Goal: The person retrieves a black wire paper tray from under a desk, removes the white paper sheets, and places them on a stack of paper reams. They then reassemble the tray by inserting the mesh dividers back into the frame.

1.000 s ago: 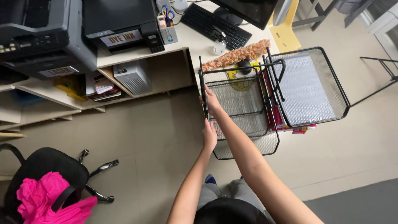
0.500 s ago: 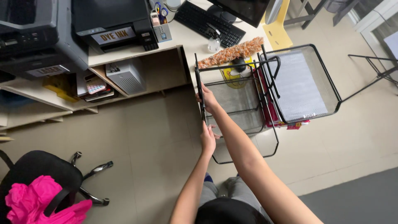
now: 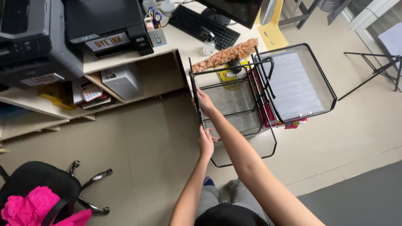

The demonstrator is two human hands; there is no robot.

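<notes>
A black wire-mesh tiered cart (image 3: 229, 69) stands on the floor against a desk corner. My right hand (image 3: 204, 102) is closed around the cart's left upright post, high up. My left hand (image 3: 205, 142) grips the same left edge lower down, at the rim of a mesh basket (image 3: 247, 150). The top basket (image 3: 324, 79) juts out to the right and holds a white sheet (image 3: 291, 83). Red and pink folders (image 3: 272, 121) sit in the cart beneath it.
An orange fluffy duster (image 3: 228, 52) lies on the desk edge behind the cart, near a keyboard (image 3: 201, 23) and a small bottle (image 3: 208, 45). Printers (image 3: 104, 25) stand on shelves at left. A black swivel chair (image 3: 39, 184) with pink cloth (image 3: 29, 207) is lower left; a folding stand (image 3: 377, 71) right.
Both hands keep the same grip on the cart's left edge. The view has drifted slightly; the cart shows no clear movement.
</notes>
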